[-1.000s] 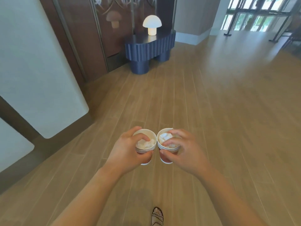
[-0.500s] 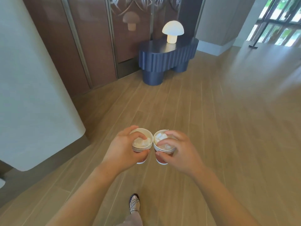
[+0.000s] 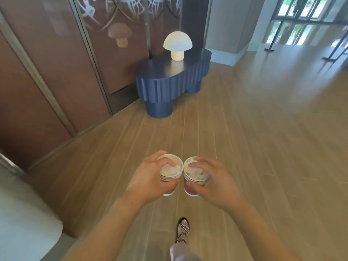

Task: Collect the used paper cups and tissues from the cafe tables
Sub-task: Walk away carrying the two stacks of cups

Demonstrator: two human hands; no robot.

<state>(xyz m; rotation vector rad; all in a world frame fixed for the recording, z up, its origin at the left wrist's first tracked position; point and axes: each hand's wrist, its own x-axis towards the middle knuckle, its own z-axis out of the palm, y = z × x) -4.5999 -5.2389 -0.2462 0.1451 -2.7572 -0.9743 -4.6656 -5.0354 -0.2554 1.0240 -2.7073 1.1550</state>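
Observation:
I carry two stacks of paper cups side by side above the wooden floor, their rims almost touching. My left hand point(image 3: 150, 178) grips the left cup stack point(image 3: 170, 175), which is red with white rims and has crumpled white tissue point(image 3: 169, 168) inside. My right hand point(image 3: 212, 182) grips the right cup stack point(image 3: 192, 182), its thumb across the front and fingers over the rim. That stack also holds white tissue point(image 3: 195, 173).
A dark blue fluted side table point(image 3: 173, 81) with a white mushroom lamp point(image 3: 177, 45) stands ahead against brown wall panels point(image 3: 47, 76). A white rounded counter point(image 3: 24, 219) is at the lower left. Wooden floor point(image 3: 263, 129) stretches right toward windows. My sandalled foot point(image 3: 183, 229) steps forward below.
I have walked forward; the blue table and lamp are nearer and larger. The white counter slid back to my left. Both hands keep the same hold on the cups.

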